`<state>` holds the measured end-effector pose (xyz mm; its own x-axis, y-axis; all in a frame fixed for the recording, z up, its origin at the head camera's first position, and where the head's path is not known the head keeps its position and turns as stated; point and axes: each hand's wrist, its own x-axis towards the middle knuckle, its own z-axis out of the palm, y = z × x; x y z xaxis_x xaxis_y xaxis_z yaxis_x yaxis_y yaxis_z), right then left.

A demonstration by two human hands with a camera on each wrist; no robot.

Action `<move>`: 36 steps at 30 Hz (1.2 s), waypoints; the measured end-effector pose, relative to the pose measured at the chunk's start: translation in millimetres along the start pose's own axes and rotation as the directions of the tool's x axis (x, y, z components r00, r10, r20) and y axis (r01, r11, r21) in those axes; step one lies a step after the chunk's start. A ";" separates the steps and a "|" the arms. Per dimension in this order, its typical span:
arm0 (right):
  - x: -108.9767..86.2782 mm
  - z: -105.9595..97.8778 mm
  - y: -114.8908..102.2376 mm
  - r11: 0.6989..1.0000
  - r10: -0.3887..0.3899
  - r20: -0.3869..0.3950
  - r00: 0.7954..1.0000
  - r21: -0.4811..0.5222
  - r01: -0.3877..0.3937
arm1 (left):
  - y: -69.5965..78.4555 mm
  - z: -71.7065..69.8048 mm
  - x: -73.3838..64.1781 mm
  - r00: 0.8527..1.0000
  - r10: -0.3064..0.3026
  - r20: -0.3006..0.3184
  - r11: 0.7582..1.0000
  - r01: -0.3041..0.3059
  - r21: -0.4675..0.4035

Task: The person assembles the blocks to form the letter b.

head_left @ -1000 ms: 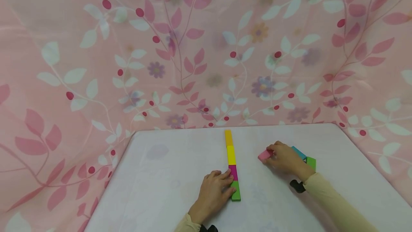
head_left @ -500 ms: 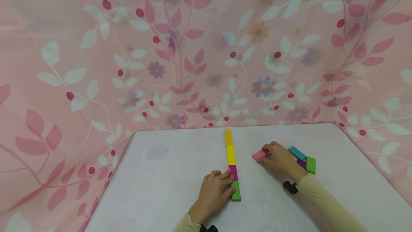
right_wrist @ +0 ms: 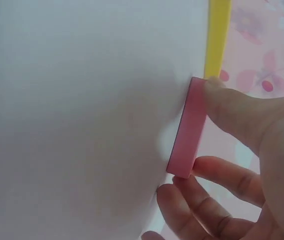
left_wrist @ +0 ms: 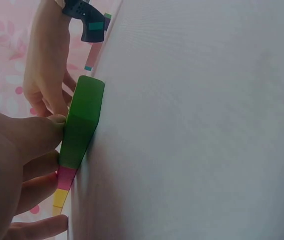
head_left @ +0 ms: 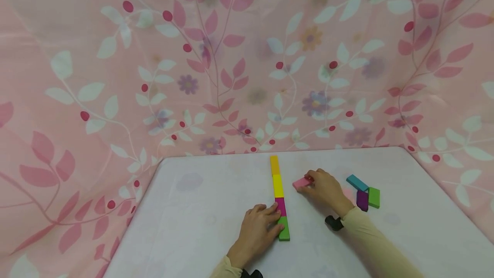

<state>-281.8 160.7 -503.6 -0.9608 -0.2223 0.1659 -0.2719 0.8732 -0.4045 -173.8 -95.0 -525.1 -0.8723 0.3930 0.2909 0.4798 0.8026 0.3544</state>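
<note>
Head view, pink block (head_left: 301,183) partly covered, right wrist view, whole

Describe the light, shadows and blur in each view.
Head: soft, fairly even light, the row of blocks clear-edged; left wrist: the green block looks dark, with a soft shadow beside it on the table; right wrist: rather dim, a broad soft shadow beside the pink block, the flowered cloth behind hazy.
</note>
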 end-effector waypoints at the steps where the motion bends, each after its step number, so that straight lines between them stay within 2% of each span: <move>1: 0.5 1.0 -1.8 1.000 0.012 0.003 1.000 0.002 -0.012 | 0.0 0.1 0.0 1.000 -0.001 0.001 1.000 0.001 0.000; 15: 8.4 11.9 -20.9 0.994 0.094 0.041 0.995 0.047 -0.095 | -0.3 -1.1 0.8 1.000 0.004 0.000 1.000 -0.004 0.013; 25: 10.4 17.2 -26.2 0.994 0.099 0.038 0.994 0.041 -0.101 | 0.1 -0.8 0.8 1.000 0.013 -0.016 1.000 -0.013 0.010; 36: 9.5 14.1 -26.0 0.995 0.088 0.058 0.994 0.051 -0.091 | 1.1 -1.9 0.7 1.000 -0.001 0.000 1.000 0.001 0.003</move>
<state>-284.6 129.7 -504.2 -0.9826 -0.1692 0.0770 -0.1855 0.8665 -0.4635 -173.7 -94.7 -522.7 -0.8726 0.3924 0.2910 0.4790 0.8042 0.3518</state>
